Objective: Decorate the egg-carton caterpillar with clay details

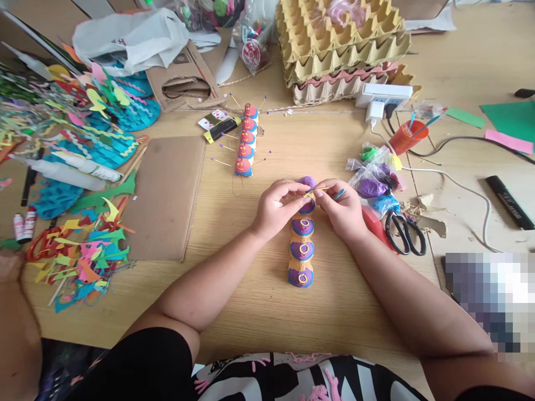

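My left hand (279, 207) and my right hand (343, 209) meet over the far end of an egg-carton strip (301, 250). Both are closed, with a thin yellow clay strand (310, 194) pinched between their fingertips. A small light-blue stick tool (339, 194) pokes out from among my right hand's fingers. The strip's cups are purple with blue rims and orange between them, and several carry yellow clay rings. My fingers partly hide its far cups. Farther off stands a second egg-carton strip (246, 142), red and blue, with faces and purple-tipped sticks along its sides.
Bagged clay (371, 186), black-handled scissors (405, 233) and an orange cup (412, 136) lie to the right. On the left are a cardboard sheet (165, 197) and paper scraps (90, 250). Egg trays (343, 50) are stacked behind. Another person's arm (19, 312) shows at left.
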Demonstrator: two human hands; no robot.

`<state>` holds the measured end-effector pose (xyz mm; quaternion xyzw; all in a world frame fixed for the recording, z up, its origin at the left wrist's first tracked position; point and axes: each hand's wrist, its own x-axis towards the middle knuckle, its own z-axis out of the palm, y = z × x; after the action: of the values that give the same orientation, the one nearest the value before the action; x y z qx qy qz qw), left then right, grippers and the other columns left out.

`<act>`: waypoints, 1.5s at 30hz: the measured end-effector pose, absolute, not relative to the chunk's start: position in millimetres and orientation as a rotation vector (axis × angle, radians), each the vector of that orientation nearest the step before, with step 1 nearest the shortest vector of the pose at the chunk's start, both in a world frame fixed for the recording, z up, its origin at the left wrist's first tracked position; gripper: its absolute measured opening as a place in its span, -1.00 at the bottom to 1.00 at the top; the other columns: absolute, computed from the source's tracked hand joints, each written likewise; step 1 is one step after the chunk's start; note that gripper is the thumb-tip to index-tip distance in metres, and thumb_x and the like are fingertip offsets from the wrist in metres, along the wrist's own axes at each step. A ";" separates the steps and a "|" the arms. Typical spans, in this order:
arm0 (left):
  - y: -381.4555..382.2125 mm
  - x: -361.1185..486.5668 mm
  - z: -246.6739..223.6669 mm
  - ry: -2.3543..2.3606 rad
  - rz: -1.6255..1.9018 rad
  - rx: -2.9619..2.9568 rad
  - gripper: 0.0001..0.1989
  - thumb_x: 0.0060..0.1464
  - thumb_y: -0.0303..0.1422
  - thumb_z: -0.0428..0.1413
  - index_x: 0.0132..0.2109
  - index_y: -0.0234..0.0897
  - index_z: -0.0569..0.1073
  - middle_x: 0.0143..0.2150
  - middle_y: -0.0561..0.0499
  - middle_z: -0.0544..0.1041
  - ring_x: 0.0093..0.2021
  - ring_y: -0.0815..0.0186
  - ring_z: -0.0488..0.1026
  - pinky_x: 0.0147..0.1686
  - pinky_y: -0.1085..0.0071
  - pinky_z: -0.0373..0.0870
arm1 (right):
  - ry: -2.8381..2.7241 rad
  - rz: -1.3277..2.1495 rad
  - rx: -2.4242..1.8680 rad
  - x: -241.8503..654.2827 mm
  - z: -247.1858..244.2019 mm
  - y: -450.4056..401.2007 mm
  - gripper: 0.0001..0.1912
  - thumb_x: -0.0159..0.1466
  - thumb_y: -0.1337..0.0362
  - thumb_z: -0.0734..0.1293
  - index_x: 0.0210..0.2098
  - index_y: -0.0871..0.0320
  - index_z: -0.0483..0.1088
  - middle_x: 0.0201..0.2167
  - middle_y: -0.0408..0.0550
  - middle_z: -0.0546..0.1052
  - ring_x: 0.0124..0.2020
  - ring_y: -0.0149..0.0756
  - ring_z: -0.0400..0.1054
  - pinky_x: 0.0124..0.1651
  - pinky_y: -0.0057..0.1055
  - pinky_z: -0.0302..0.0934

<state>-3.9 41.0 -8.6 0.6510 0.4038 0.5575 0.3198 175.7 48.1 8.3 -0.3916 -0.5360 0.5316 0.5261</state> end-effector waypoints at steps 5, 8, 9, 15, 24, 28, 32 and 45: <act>39.7 -3.5 -7.7 1.054 1.518 1.770 -0.91 0.25 -0.33 0.33 -0.10 -0.16 0.68 -0.15 -0.01 0.71 -0.13 0.35 0.60 -0.10 0.42 0.52 | -1.303 1.255 -0.942 176.1 7.9 47.7 -0.62 0.22 -0.09 0.58 -0.33 0.09 0.57 -0.51 -0.21 0.49 -0.51 -0.47 0.22 -0.36 -0.43 0.26; 39.7 -3.2 -8.7 1.074 1.541 1.737 -0.93 0.27 -0.32 0.32 -0.14 -0.18 0.66 -0.18 0.00 0.69 -0.16 0.37 0.59 -0.12 0.43 0.51 | -1.318 1.261 -0.960 175.6 9.3 47.4 -0.59 0.20 -0.12 0.58 -0.33 0.09 0.56 -0.48 -0.18 0.53 -0.47 -0.44 0.28 -0.33 -0.42 0.28; 39.7 -3.2 -8.9 1.077 1.540 1.723 -0.92 0.28 -0.30 0.31 -0.15 -0.19 0.66 -0.19 0.00 0.69 -0.17 0.37 0.59 -0.13 0.43 0.50 | -1.321 1.271 -0.960 175.3 10.0 47.2 -0.58 0.19 -0.13 0.58 -0.33 0.09 0.56 -0.46 -0.17 0.55 -0.45 -0.43 0.31 -0.32 -0.41 0.30; 38.4 -3.9 -6.0 1.095 1.492 1.684 -0.80 0.31 -0.19 0.27 -0.21 -0.21 0.63 -0.26 0.00 0.65 -0.24 0.37 0.54 -0.15 0.41 0.48 | -1.352 1.322 -0.933 175.8 15.0 45.7 -0.54 0.21 -0.17 0.56 -0.37 0.10 0.51 -0.48 -0.18 0.52 -0.47 -0.43 0.28 -0.32 -0.40 0.28; 36.9 -2.2 -1.4 1.122 1.455 1.613 -0.64 0.31 -0.05 0.23 -0.31 -0.22 0.55 -0.36 0.03 0.56 -0.30 0.35 0.47 -0.21 0.38 0.43 | -1.362 1.303 -0.942 177.0 15.1 45.5 -0.45 0.26 -0.24 0.48 -0.49 0.11 0.44 -0.56 -0.21 0.42 -0.48 -0.42 0.19 -0.27 -0.36 0.18; 36.4 -2.7 -0.7 1.100 1.465 1.622 -0.65 0.33 -0.09 0.23 -0.33 -0.23 0.52 -0.39 0.06 0.50 -0.32 0.37 0.43 -0.23 0.39 0.38 | -1.397 1.284 -0.963 176.7 14.6 45.7 -0.38 0.26 -0.29 0.45 -0.56 0.12 0.42 -0.59 -0.20 0.39 -0.50 -0.43 0.17 -0.29 -0.36 0.15; 36.8 -3.8 -0.6 1.111 1.462 1.641 -0.65 0.35 -0.11 0.21 -0.35 -0.23 0.51 -0.38 0.06 0.48 -0.31 0.37 0.40 -0.20 0.38 0.37 | -1.431 1.260 -1.010 177.1 14.6 45.5 -0.33 0.27 -0.32 0.42 -0.61 0.13 0.41 -0.63 -0.19 0.36 -0.54 -0.45 0.14 -0.38 -0.36 0.09; 37.6 -2.8 -3.1 1.151 1.450 1.590 -0.64 0.31 -0.01 0.23 -0.25 -0.21 0.57 -0.32 0.02 0.58 -0.29 0.35 0.46 -0.20 0.38 0.42 | -1.404 1.243 -1.045 176.8 12.7 46.0 -0.37 0.25 -0.31 0.44 -0.56 0.12 0.44 -0.59 -0.18 0.40 -0.53 -0.44 0.14 -0.40 -0.39 0.14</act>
<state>-2.8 37.6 -3.1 0.6120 0.4428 0.5581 0.3434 176.8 46.0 12.7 -0.4277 -0.5748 0.5089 0.4772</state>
